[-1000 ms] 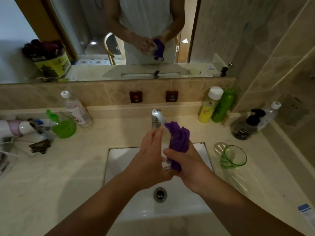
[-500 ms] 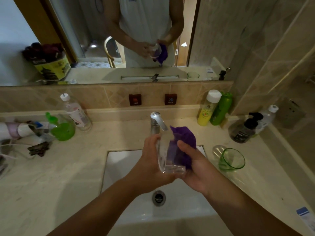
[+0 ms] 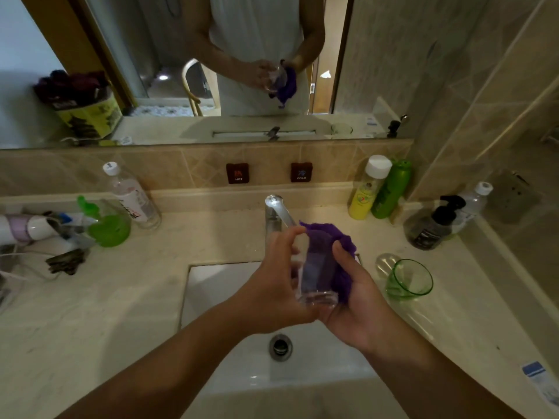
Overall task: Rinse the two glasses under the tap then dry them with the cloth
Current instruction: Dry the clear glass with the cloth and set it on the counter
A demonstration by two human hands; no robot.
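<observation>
Over the white sink, the person holds a clear glass upright between both hands, just in front of the chrome tap. The left hand wraps the glass's left side, its grip clamped on the glass with the fingers curled round the wall and the thumb up near the rim. The right hand cups the glass from the right and beneath, its grip closed on the purple cloth, which is pressed against the far and right side of the glass and bunches up above the rim. The purple shows through the clear wall.

The second glass, a green glass, stands on the worktop to the right of the sink, well apart from the hands. Behind it, against the wall, stand a yellow bottle and a green bottle touching each other, and further right a dark pump bottle. The drain lies below the hands. No water is visible at the tap's spout.
</observation>
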